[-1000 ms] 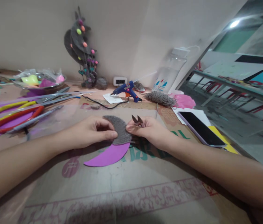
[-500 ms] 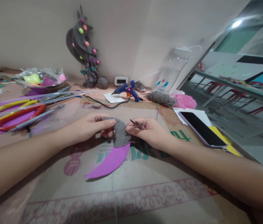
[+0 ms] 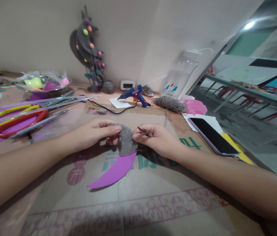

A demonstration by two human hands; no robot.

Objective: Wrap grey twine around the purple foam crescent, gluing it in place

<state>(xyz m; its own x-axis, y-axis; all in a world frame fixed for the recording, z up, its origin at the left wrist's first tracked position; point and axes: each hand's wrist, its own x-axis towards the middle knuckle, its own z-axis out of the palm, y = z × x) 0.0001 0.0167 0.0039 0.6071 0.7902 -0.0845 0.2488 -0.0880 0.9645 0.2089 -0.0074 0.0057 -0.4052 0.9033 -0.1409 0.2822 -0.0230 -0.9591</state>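
Note:
A purple crescent point(image 3: 115, 173) is held above the cardboard, its upper part wrapped in grey yarn point(image 3: 128, 141). The bare purple tip points down to the left. My left hand point(image 3: 96, 134) is closed on the wrapped upper end, thumb on top. With thumb and forefinger, my right hand point(image 3: 156, 137) pinches the wrapped part's right edge. Tucked in the same hand is a small dark pointed tool point(image 3: 144, 131), which looks like snips; its rear is hidden in the palm. A short yarn strand sticks out under the right fingertips.
Behind my hands lie a blue glue gun point(image 3: 135, 94) with a black cord and a skein of grey yarn point(image 3: 170, 103). A phone point(image 3: 213, 136) is at right, near a water bottle point(image 3: 181, 73). Red- and yellow-handled scissors point(image 3: 20, 123) and a bowl point(image 3: 44, 92) are at left.
The crescent's purple tip has swung slightly to the left and down. Both hands keep their hold and have hardly moved.

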